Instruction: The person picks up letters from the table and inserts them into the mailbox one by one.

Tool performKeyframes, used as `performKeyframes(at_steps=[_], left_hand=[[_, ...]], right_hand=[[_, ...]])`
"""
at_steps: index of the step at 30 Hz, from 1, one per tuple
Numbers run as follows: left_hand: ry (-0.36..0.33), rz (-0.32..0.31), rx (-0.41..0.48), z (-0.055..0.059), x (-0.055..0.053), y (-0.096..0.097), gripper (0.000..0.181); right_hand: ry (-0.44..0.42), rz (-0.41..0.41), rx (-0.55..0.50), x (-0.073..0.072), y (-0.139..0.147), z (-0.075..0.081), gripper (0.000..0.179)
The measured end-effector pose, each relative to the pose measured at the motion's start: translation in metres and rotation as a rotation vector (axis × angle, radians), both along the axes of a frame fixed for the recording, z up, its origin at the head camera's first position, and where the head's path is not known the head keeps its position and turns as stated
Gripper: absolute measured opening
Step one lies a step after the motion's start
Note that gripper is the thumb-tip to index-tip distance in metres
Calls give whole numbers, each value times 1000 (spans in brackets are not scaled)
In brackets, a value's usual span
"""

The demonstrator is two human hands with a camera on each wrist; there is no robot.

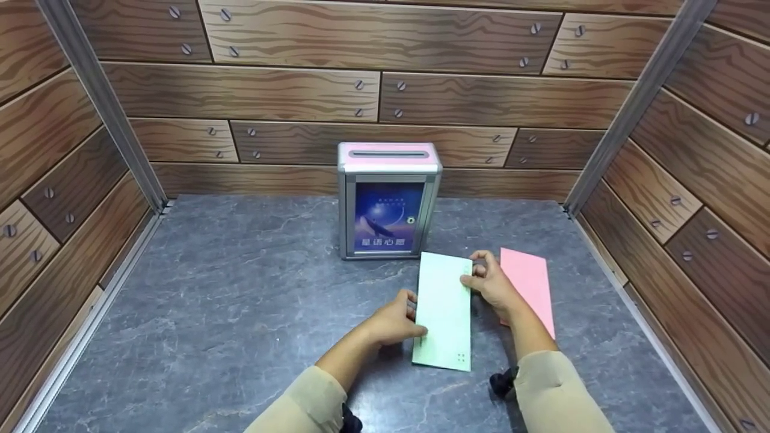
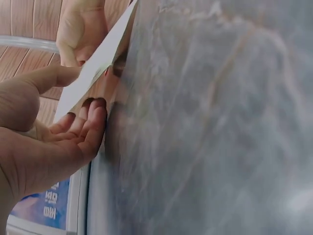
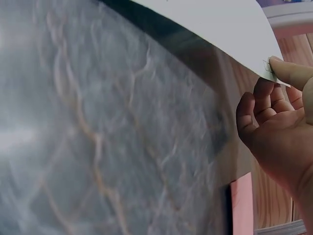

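A pale green envelope (image 1: 444, 313) is held between both hands, just above the grey marbled tabletop. My left hand (image 1: 394, 319) pinches its left edge low down, thumb on top and fingers beneath. At the upper right edge, my right hand (image 1: 490, 282) pinches it the same way; the right wrist view shows the thumb over a small printed mark near the corner of the envelope (image 3: 220, 29). A pink envelope (image 1: 529, 282) lies on the table to the right, partly covered by the right hand and forearm.
Behind the hands stands a silver-framed box (image 1: 390, 201) with a pink top, a slot (image 1: 388, 154) and a small lock on its blue picture front. Wood-patterned walls (image 1: 289, 90) with metal corner posts enclose the grey tabletop (image 1: 240, 300) on three sides.
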State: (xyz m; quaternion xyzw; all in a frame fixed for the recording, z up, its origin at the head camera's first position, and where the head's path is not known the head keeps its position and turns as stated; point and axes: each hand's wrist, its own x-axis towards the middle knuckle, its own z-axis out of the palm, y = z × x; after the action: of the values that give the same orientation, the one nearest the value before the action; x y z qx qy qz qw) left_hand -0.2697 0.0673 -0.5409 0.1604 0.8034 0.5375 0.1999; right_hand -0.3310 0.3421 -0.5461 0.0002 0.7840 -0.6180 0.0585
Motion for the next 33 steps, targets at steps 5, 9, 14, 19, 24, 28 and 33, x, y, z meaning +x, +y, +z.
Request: performKeyframes(at_steps=[5, 9, 14, 19, 24, 28, 33], left_hand=[[28, 51, 3, 4, -4, -6, 51], [49, 115, 11, 9, -8, -10, 46], [84, 176, 53, 14, -13, -17, 44], [97, 198, 127, 22, -19, -28, 52], [138, 190, 143, 26, -23, -38, 64], [167, 179, 119, 31, -25, -46, 73], [185, 143, 130, 38, -25, -53, 71]], right_hand=[[12, 3, -66, 3, -10, 9, 53], [2, 33, -119, 9, -19, 15, 50], [31, 100, -137, 14, -33, 22, 49], [36, 135, -154, 18, -46, 30, 54], [59, 180, -148, 24, -53, 36, 58], [84, 197, -123, 27, -58, 38, 57], [113, 186, -79, 28, -63, 43, 55]])
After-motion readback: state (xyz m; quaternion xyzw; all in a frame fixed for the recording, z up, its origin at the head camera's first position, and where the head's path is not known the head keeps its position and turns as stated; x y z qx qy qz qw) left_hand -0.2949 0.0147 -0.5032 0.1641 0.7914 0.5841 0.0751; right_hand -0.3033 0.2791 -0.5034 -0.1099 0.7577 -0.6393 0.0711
